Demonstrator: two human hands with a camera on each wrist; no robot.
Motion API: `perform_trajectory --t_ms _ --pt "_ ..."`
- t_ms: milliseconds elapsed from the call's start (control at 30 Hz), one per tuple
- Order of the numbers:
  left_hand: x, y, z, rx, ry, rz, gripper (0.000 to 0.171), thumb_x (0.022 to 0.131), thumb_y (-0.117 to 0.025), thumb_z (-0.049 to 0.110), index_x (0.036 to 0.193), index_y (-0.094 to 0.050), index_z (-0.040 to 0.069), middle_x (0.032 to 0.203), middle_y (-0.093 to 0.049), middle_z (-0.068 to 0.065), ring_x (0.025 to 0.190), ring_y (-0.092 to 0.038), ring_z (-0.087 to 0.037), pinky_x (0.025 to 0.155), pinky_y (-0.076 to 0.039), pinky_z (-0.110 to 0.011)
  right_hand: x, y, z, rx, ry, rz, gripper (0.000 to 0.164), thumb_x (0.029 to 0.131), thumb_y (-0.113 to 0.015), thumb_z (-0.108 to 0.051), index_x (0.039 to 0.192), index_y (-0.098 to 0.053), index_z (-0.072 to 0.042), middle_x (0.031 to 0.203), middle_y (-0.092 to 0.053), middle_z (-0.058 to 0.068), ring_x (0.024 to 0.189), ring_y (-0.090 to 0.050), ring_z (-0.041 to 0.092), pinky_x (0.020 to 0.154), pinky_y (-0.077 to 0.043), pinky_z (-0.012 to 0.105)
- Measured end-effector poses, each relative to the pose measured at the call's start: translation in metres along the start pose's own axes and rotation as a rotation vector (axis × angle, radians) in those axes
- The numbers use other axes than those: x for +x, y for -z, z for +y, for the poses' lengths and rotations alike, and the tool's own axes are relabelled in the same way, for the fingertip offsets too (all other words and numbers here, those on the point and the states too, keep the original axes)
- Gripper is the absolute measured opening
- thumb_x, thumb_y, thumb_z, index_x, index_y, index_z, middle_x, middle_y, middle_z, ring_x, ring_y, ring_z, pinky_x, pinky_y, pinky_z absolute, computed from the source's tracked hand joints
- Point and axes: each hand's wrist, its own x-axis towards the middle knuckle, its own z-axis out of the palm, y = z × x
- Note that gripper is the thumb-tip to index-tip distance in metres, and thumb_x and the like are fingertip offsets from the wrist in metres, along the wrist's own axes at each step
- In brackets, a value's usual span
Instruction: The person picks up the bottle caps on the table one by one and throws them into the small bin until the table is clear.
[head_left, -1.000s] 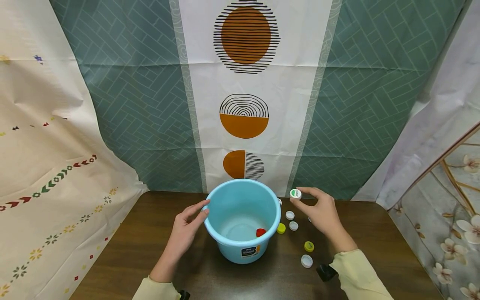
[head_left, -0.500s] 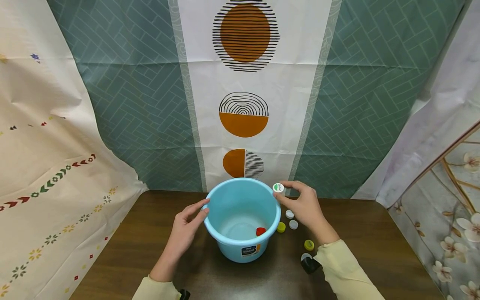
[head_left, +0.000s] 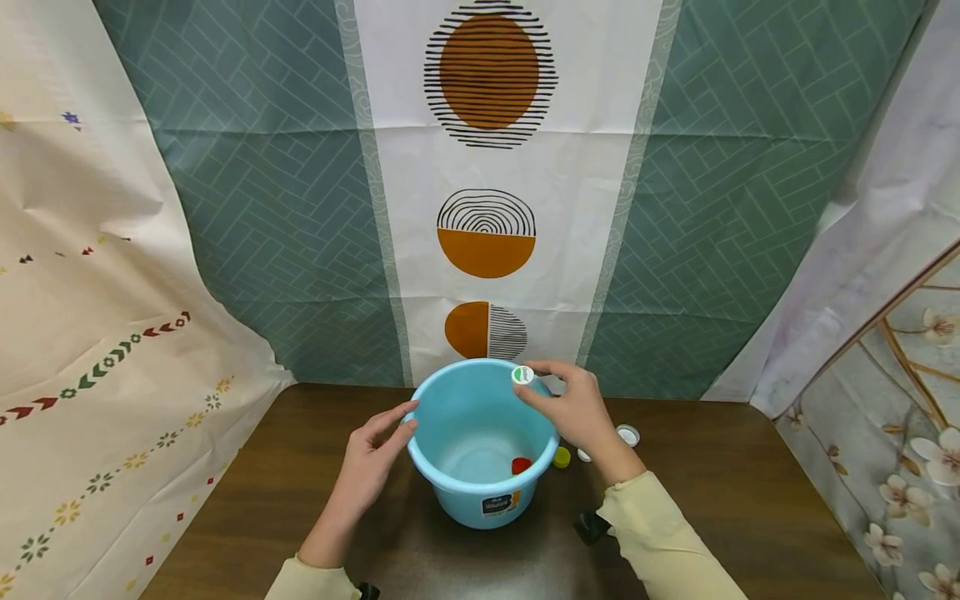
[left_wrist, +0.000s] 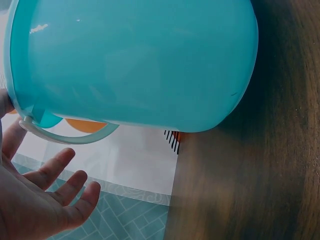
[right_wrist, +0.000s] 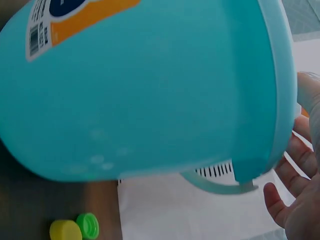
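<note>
My right hand (head_left: 570, 406) pinches a small white bottle cap (head_left: 522, 375) with a green mark, over the far right part of the opening of a light blue bucket (head_left: 459, 497). In the right wrist view, the fingers are beyond the rim and the cap is hidden. My left hand (head_left: 371, 450) holds the bucket's left rim with thumb and index finger; its other fingers (left_wrist: 79, 182) are loosely spread beside the handle (left_wrist: 75, 140). At the bottom of the bucket lies a red cap (head_left: 521, 465).
Right of the bucket, a yellow cap (head_left: 562, 457) and white caps (head_left: 627, 435) lie on the dark wooden table (head_left: 247, 500), partly behind my right arm. The right wrist view shows a green cap (right_wrist: 88, 226) as well. Patterned cloths (head_left: 285, 208) hang behind and at the sides.
My right hand has carried the white cap leftward, from the table area right of the bucket to above its opening. The left hand stays at the rim.
</note>
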Motion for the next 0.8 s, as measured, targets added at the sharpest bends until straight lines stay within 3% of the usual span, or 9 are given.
perform_trajectory --t_ms 467,633,800 --pt "-0.001 -0.002 0.002 -0.004 0.0 0.005 0.035 0.09 -0.063 0.026 0.123 -0.063 0.016 0.129 -0.058 -0.004 0.12 -0.05 -0.019 0.085 -0.046 -0.028 0.005 -0.019 -0.017 0.061 0.017 -0.053 0.045 0.074 -0.073 -0.051 0.113 -0.066 -0.029 0.112 -0.063 -0.011 0.108 -0.06 0.021 0.083 -0.053 0.043" --pt "-0.001 -0.002 0.002 -0.003 -0.003 0.006 0.035 0.09 -0.063 0.026 0.123 -0.062 0.016 0.129 -0.058 -0.004 0.12 -0.05 -0.019 0.085 -0.047 -0.027 0.006 -0.026 -0.024 0.04 0.022 -0.07 0.042 0.074 -0.073 -0.052 0.11 -0.066 -0.032 0.11 -0.063 -0.015 0.102 -0.059 0.01 0.08 -0.054 0.036" --pt "-0.001 -0.002 0.003 -0.006 0.001 0.004 0.035 0.09 -0.063 0.026 0.123 -0.062 0.017 0.129 -0.058 -0.003 0.12 -0.05 -0.018 0.085 -0.047 -0.027 0.007 -0.032 -0.027 0.038 0.044 -0.086 0.037 0.074 -0.073 -0.053 0.107 -0.066 -0.036 0.107 -0.062 -0.017 0.101 -0.057 0.009 0.08 -0.052 0.033"
